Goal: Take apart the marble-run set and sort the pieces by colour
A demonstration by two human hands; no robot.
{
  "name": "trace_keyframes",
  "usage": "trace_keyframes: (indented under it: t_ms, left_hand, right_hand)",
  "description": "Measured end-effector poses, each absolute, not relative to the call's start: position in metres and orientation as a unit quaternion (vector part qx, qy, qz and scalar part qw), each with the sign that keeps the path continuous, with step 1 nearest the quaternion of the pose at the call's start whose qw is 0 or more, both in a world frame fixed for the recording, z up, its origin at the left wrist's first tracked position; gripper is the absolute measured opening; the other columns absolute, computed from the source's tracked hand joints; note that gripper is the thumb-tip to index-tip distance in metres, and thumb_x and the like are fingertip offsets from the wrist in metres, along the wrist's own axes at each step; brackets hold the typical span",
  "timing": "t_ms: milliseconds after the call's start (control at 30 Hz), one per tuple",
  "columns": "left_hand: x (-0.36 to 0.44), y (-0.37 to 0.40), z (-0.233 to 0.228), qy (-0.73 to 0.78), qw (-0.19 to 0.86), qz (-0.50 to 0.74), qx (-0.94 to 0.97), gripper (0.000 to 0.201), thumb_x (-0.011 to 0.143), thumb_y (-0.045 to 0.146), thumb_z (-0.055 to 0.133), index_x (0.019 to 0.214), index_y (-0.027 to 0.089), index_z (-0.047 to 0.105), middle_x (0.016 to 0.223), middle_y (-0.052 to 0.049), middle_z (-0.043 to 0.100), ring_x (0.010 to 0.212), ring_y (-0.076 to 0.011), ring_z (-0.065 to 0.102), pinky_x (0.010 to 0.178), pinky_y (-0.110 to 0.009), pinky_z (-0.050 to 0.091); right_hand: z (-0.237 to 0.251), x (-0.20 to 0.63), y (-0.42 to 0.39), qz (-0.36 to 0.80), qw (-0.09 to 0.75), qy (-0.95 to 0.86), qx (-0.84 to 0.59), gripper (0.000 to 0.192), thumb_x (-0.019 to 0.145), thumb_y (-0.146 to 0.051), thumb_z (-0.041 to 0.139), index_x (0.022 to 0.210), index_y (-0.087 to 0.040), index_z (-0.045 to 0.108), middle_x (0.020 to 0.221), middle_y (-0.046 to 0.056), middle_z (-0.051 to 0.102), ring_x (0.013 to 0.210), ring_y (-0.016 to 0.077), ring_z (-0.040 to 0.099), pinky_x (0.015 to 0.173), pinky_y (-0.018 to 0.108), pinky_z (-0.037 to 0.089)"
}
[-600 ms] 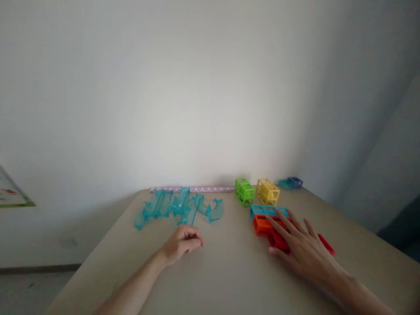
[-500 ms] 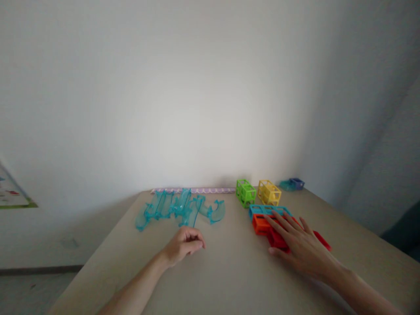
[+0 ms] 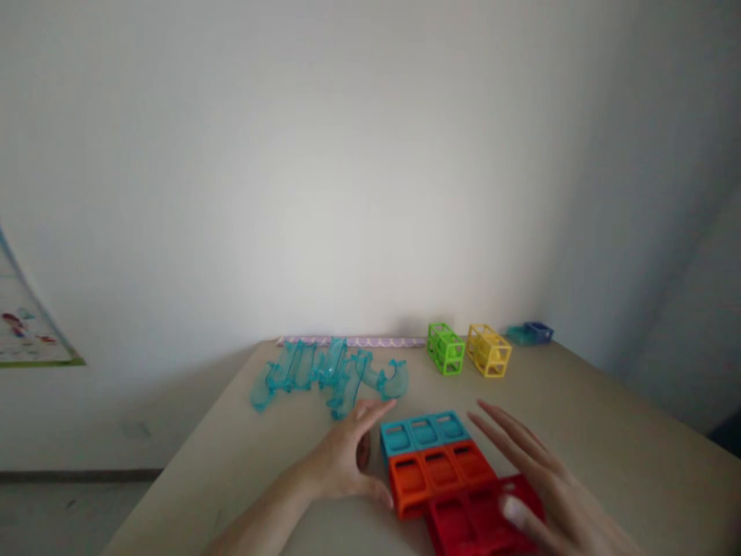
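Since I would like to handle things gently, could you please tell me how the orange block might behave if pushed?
The orange block is probably stiff, as its edges look straight. It is likely light for its size, given the openings in its top. Lying low with flat sides, it seems unlikely to roll or tip.

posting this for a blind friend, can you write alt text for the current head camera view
A bare left hand curves beside a blue block and an orange block on a table, while the right hand partly covers an adjoining red block. Behind lie see-through teal pieces, a green block and a yellow block.
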State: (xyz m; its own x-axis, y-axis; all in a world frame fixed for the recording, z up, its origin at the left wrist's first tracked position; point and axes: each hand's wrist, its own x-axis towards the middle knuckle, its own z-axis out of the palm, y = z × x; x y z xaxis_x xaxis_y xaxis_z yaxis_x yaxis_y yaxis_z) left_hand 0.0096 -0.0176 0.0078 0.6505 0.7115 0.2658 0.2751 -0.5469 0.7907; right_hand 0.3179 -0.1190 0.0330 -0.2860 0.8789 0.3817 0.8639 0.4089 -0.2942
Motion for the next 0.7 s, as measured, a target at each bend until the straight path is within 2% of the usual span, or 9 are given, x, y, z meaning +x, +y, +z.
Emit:
trace_keyframes:
  t_ms: [67, 167, 267, 333, 367, 433, 500, 633, 700]
  left_hand:
    - [0.013, -0.02, 0.013, 0.274, 0.346, 0.272, 0.855, 0.103, 0.046, 0.044, 0.087, 0.138, 0.029, 0.042, 0.135, -0.012, 0.048, 0.118, -0.0314, 0.047, 0.101, -0.04, 0.035]
    - [0.016, -0.022, 0.019, 0.258, 0.354, 0.252, 0.863, 0.081, 0.06, 0.039, 0.081, 0.133, 0.028, 0.049, 0.125, -0.009, 0.059, 0.111, -0.0281, 0.055, 0.1, -0.038, 0.038]
    - [0.012, -0.021, 0.02, 0.264, 0.362, 0.277, 0.85, 0.059, 0.074, 0.029, 0.069, 0.13, 0.027, 0.053, 0.125, -0.009, 0.058, 0.111, -0.0251, 0.056, 0.1, -0.036, 0.039]
    - [0.006, -0.018, 0.018, 0.268, 0.365, 0.302, 0.839, 0.055, 0.076, 0.02, 0.064, 0.129, 0.026, 0.054, 0.127, -0.01, 0.056, 0.116, -0.025, 0.053, 0.103, -0.037, 0.037]
    - [0.003, -0.017, 0.017, 0.271, 0.365, 0.312, 0.834, 0.055, 0.075, 0.017, 0.063, 0.129, 0.026, 0.054, 0.128, -0.01, 0.054, 0.118, -0.0252, 0.051, 0.104, -0.038, 0.036]
    - [-0.002, -0.013, 0.014, 0.277, 0.36, 0.323, 0.83, 0.057, 0.072, 0.011, 0.061, 0.127, 0.024, 0.056, 0.128, -0.011, 0.053, 0.119, -0.0255, 0.05, 0.102, -0.038, 0.038]
    - [-0.004, -0.011, 0.012, 0.285, 0.344, 0.323, 0.835, 0.057, 0.07, 0.009, 0.061, 0.125, 0.023, 0.057, 0.125, -0.011, 0.054, 0.117, -0.0254, 0.051, 0.101, -0.037, 0.039]
    - [0.002, -0.011, 0.012, 0.305, 0.323, 0.324, 0.835, 0.049, 0.073, 0.016, 0.064, 0.122, 0.023, 0.06, 0.118, -0.011, 0.057, 0.11, -0.0234, 0.055, 0.1, -0.034, 0.04]
    - [0.006, -0.013, 0.015, 0.313, 0.323, 0.331, 0.83, 0.047, 0.076, 0.021, 0.065, 0.123, 0.024, 0.06, 0.115, -0.01, 0.059, 0.105, -0.0215, 0.058, 0.097, -0.032, 0.043]
  right_hand:
    - [0.019, 0.328, -0.114, 0.089, 0.289, -0.757, -0.579, 0.062, 0.09, -0.057, 0.034, 0.147, -0.034, 0.023, 0.151, 0.001, 0.027, 0.135, 0.0317, 0.031, 0.106, 0.053, 0.034]
    - [0.0, 0.317, -0.107, 0.219, 0.323, -0.709, -0.587, 0.057, 0.095, -0.052, 0.026, 0.148, -0.032, 0.02, 0.151, 0.001, 0.028, 0.135, 0.0268, 0.031, 0.108, 0.049, 0.032]
    - [-0.004, 0.282, -0.104, 0.278, 0.331, -0.719, -0.544, 0.063, 0.093, -0.054, 0.032, 0.149, -0.029, 0.016, 0.155, 0.002, 0.015, 0.14, 0.0247, 0.018, 0.111, 0.047, 0.023]
    - [0.001, 0.26, -0.1, 0.279, 0.334, -0.713, -0.55, 0.066, 0.092, -0.056, 0.037, 0.148, -0.027, 0.02, 0.156, 0.004, 0.012, 0.141, 0.0261, 0.015, 0.112, 0.049, 0.022]
    - [0.004, 0.253, -0.096, 0.274, 0.343, -0.709, -0.552, 0.065, 0.091, -0.056, 0.038, 0.147, -0.026, 0.026, 0.156, 0.006, 0.017, 0.14, 0.0269, 0.019, 0.112, 0.049, 0.024]
    - [0.011, 0.251, -0.082, 0.264, 0.377, -0.698, -0.549, 0.056, 0.092, -0.055, 0.037, 0.139, -0.026, 0.04, 0.147, 0.009, 0.039, 0.132, 0.0273, 0.039, 0.106, 0.045, 0.037]
    - [0.013, 0.261, -0.059, 0.24, 0.423, -0.679, -0.55, 0.047, 0.093, -0.053, 0.035, 0.125, -0.025, 0.053, 0.121, 0.009, 0.06, 0.108, 0.0254, 0.059, 0.091, 0.039, 0.05]
    - [0.006, 0.297, -0.002, 0.023, 0.511, -0.602, -0.613, 0.048, 0.084, -0.059, 0.045, 0.103, -0.017, 0.057, 0.089, 0.01, 0.06, 0.074, 0.0245, 0.057, 0.071, 0.039, 0.05]
    - [0.0, 0.311, 0.021, -0.055, 0.514, -0.582, -0.628, 0.051, 0.082, -0.059, 0.049, 0.108, -0.015, 0.052, 0.093, 0.012, 0.058, 0.078, 0.026, 0.055, 0.073, 0.041, 0.049]
